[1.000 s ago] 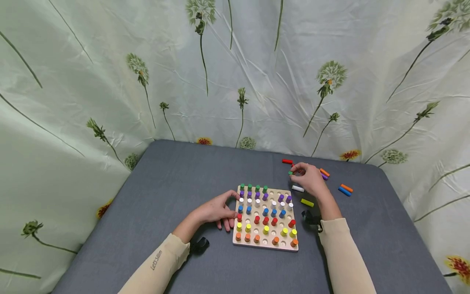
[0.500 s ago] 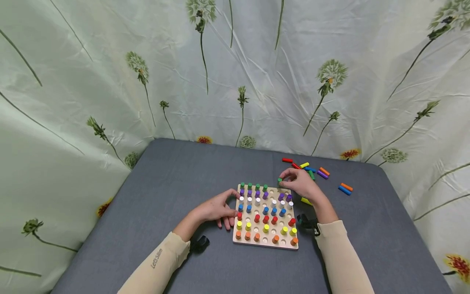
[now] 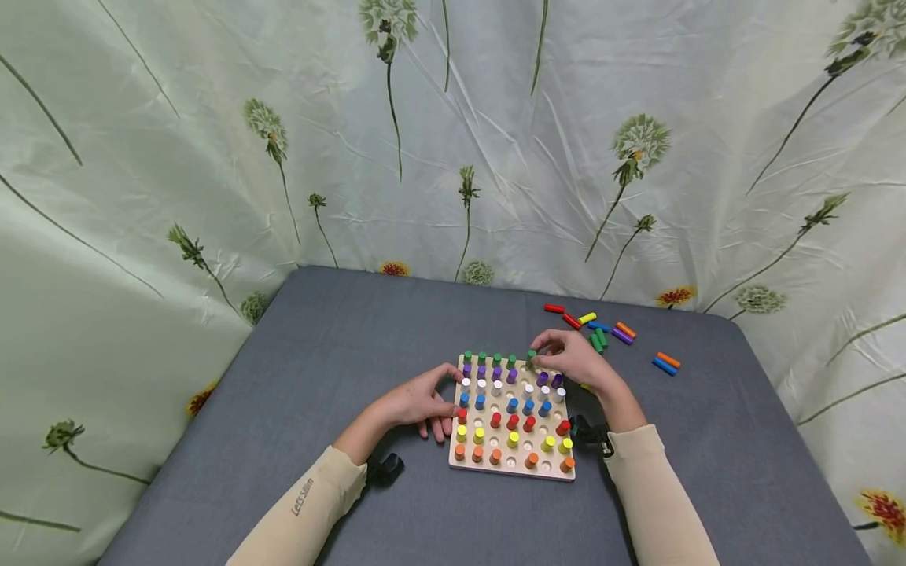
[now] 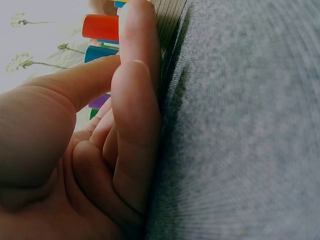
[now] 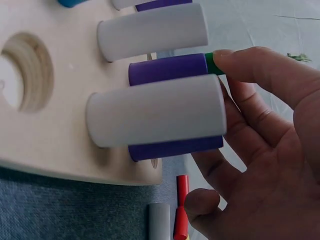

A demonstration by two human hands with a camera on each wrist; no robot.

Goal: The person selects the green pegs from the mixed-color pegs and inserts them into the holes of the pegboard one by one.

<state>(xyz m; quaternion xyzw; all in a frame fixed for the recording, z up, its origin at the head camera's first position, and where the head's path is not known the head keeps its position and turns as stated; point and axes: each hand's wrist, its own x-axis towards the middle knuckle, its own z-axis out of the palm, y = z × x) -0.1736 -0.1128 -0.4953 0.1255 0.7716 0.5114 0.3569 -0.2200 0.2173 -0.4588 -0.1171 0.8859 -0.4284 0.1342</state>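
A square wooden pegboard [image 3: 511, 473] lies on the table, with rows of coloured pegs standing in its holes. At its left edge my left hand [image 3: 410, 402] holds the board, thumb and fingers against the side near a red peg [image 3: 462, 417]. Over the far row, right of several standing green pegs, my right hand [image 3: 576, 362] pinches a green peg [image 3: 531, 358] between thumb and fingertips. In the right wrist view, purple pegs [image 5: 167, 69] and a white peg [image 5: 157, 111] hide most of that green peg. I cannot tell whether its lower end is in a hole.
Loose pegs lie beyond the right hand: red [image 3: 554, 309], yellow [image 3: 587, 318], green [image 3: 598, 339], purple [image 3: 622, 336] and orange [image 3: 626, 329]. Farther right lie an orange peg [image 3: 668, 360] and a blue peg [image 3: 664, 367]. A floral curtain [image 3: 425, 141] hangs behind the grey table [image 3: 368, 338].
My right hand has carried the green peg left and toward me, from beside the loose pegs to the board's far row. My left hand has stayed at the board's left edge.
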